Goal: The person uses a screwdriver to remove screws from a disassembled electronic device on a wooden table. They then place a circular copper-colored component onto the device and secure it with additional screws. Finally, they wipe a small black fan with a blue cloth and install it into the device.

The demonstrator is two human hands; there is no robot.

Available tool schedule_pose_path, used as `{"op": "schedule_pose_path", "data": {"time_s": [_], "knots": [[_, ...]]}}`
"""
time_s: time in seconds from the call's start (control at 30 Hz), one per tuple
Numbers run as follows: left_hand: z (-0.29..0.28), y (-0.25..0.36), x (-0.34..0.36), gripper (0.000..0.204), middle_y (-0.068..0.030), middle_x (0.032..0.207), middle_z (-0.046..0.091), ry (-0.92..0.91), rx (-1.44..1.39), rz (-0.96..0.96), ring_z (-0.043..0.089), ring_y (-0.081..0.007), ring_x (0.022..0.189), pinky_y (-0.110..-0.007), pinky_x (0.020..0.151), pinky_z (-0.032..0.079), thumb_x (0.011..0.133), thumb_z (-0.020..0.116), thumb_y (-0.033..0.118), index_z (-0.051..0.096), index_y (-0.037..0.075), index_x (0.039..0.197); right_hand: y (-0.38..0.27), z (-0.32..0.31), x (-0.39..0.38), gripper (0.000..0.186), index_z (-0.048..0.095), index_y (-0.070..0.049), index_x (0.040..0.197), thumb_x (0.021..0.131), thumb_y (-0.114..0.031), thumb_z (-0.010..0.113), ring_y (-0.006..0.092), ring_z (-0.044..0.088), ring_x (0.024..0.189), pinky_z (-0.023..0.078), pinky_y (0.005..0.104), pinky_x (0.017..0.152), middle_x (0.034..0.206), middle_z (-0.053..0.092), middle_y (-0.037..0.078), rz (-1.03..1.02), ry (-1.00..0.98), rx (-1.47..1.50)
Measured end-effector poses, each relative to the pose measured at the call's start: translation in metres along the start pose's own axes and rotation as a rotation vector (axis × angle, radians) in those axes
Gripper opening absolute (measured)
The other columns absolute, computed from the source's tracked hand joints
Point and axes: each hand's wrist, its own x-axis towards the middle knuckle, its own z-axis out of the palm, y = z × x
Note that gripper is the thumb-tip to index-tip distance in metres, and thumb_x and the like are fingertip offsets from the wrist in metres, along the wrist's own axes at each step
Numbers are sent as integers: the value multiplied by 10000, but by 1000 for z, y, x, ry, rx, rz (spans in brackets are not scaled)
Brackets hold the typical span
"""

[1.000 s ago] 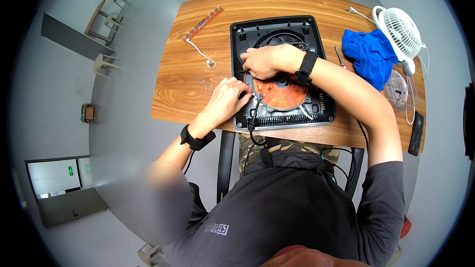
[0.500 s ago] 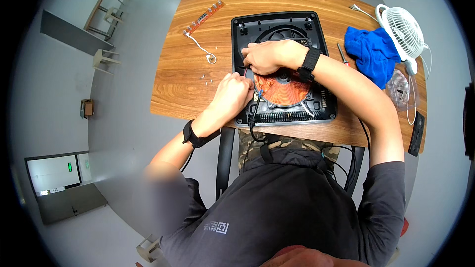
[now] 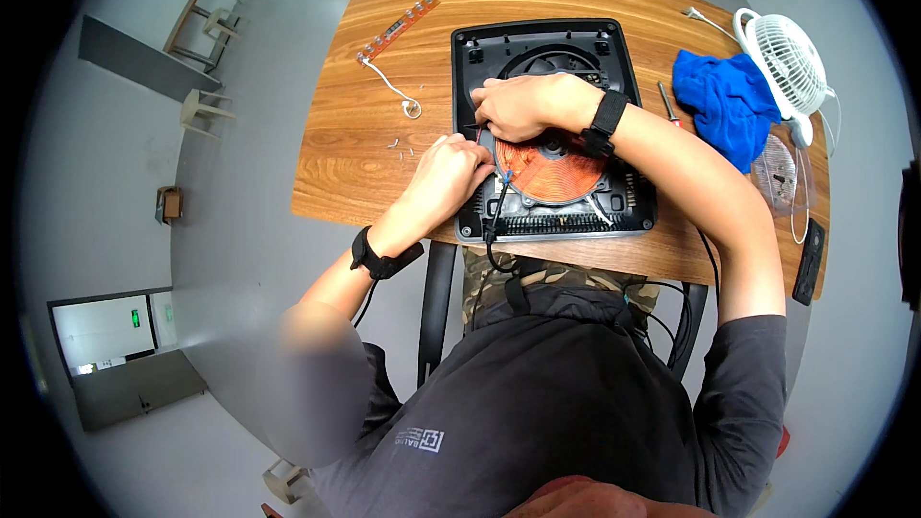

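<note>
An opened black induction cooker housing (image 3: 628, 77) lies on the wooden table in front of me, with a round copper coil (image 3: 556, 177) in its lower half and a fan (image 3: 542, 62) behind it. My left hand (image 3: 446, 176) is closed at the housing's left side, fingertips beside the coil's rim. Just beyond it, my right hand (image 3: 526, 107) reaches across the coil, fingers curled down near the left wall. Thin dark and reddish wires show between the two hands. Whatever either set of fingertips pinches is hidden. A black cord (image 3: 492, 230) leaves the housing at its near edge.
Left on the table lie an orange circuit strip (image 3: 398, 29) with a white cable (image 3: 389, 86), and several small screws (image 3: 393, 143). To the right are a screwdriver (image 3: 668, 103), a blue cloth (image 3: 724, 105), a white fan (image 3: 787, 62), a clear tray (image 3: 775, 177) and a black strip (image 3: 809, 259).
My left hand has shifted slightly, its fingers turning a little more toward the coil's rim. The right hand stays almost in place. The whole view has moved slightly.
</note>
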Motion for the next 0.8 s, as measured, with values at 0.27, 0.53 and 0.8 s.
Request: {"op": "schedule_pose_path", "data": {"time_s": [0.27, 0.53, 0.8], "knots": [[3, -2, -2, 102, -167, 817, 699, -10, -47, 15, 648, -347, 860, -444, 837, 511, 850, 751, 98, 732, 9, 896, 1, 0, 0, 373, 734, -36, 1210, 972, -218, 513, 355, 567, 1278, 488, 444, 1069, 1364, 610, 159, -3, 8, -2], [1, 6, 4, 110, -168, 783, 691, -42, 54, 9, 657, -348, 829, -455, 795, 529, 847, 753, 118, 738, 14, 878, -1, -1, -2, 381, 726, -17, 1212, 976, -218, 506, 357, 569, 1280, 488, 442, 1075, 1379, 602, 167, -7, 10, -16], [7, 4, 2, 147, -164, 782, 692, -25, -34, -140, 664, -348, 815, -451, 753, 547, 828, 810, 166, 765, 38, 885, 3, 6, 0, 357, 727, -18, 1210, 957, -182, 535, 323, 568, 1217, 499, 423, 1046, 1269, 618, 134, -9, 57, 4]]}}
